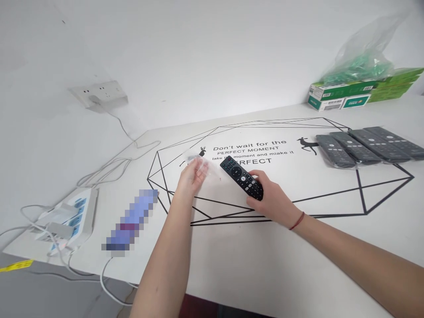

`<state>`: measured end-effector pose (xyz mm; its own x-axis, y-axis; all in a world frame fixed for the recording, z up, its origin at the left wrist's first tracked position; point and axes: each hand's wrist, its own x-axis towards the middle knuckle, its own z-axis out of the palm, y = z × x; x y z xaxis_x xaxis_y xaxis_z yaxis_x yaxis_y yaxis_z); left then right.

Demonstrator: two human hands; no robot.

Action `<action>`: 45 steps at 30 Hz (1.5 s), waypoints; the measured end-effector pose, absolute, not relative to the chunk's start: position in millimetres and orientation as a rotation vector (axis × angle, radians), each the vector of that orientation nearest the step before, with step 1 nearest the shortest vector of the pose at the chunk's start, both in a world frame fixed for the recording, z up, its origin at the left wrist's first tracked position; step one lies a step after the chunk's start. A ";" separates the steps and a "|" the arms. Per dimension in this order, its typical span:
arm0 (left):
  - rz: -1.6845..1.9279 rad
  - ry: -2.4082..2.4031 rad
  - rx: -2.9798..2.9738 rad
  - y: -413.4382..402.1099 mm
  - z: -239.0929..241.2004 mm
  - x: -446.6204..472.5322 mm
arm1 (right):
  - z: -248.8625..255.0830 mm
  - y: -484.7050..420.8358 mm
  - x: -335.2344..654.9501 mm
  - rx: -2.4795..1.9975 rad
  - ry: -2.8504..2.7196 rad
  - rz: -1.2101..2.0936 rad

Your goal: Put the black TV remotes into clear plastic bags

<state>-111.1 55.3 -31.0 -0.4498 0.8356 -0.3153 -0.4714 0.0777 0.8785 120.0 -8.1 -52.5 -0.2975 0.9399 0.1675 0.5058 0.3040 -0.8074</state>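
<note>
Remote (241, 177): black, pale marks, one white round button. Plastic wrapper (212, 169): clear. Desk (248, 265): white, black geometric lines, lettering, deer. Wrapped remotes (369, 146): dark grey. Boxes (356, 93): green and white. Bag (367, 57): clear, green inside. Wristband (297, 221): red. Power strip (86, 221): white, blue sockets.

Four bagged remote controls (367, 145) lie in a row at the right of the table (298, 260); behind them, cartons (342, 95) carry a plastic bag (361, 64). A power strip (79, 218) lies left. Between, the right hand (273, 198) holds another remote (239, 174), right of the left hand (194, 174) with its plastic wrapper (212, 169).
</note>
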 end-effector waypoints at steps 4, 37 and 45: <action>1.656 1.257 0.323 56.6 -31.2 -109.7 | -49.5 -10.7 119.9 -1.290 -1.978 0.833; 1.142 1.118 0.740 34.6 -21.2 -62.9 | -51.1 -6.8 118.6 -1.347 -1.905 0.881; 1.087 1.260 0.721 38.7 -30.2 -64.5 | -49.2 -6.1 123.7 -1.066 -2.096 1.011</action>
